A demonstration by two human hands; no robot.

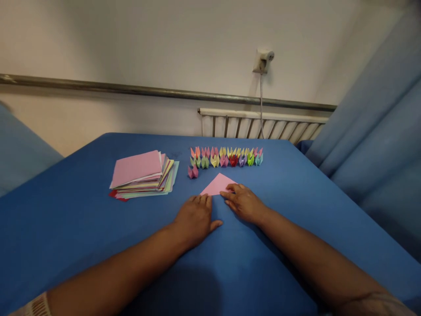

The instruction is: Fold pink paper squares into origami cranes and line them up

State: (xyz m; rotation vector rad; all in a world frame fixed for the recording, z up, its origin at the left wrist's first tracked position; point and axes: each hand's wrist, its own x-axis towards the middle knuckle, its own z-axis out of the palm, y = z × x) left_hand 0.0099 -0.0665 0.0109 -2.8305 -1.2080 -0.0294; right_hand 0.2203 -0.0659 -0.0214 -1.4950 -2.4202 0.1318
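A pink sheet of paper point(217, 184), folded into a triangle, lies flat on the blue table with its point facing away from me. My left hand point(196, 217) rests by the left end of its near edge, fingertips touching the paper and thumb spread out to the right. On the right part of the paper lies my right hand point(244, 202), its fingers spread along the near edge and covering the right corner. Both hands are open and press on the paper without grasping it.
Left of the hands sits a stack of coloured paper point(141, 173), pink on top. Beyond the triangle stand rows of folded paper cranes point(224, 160), with a single pink crane point(193, 172) in front. A radiator point(237, 125) and blue curtains point(371, 131) border the blue table point(82, 206).
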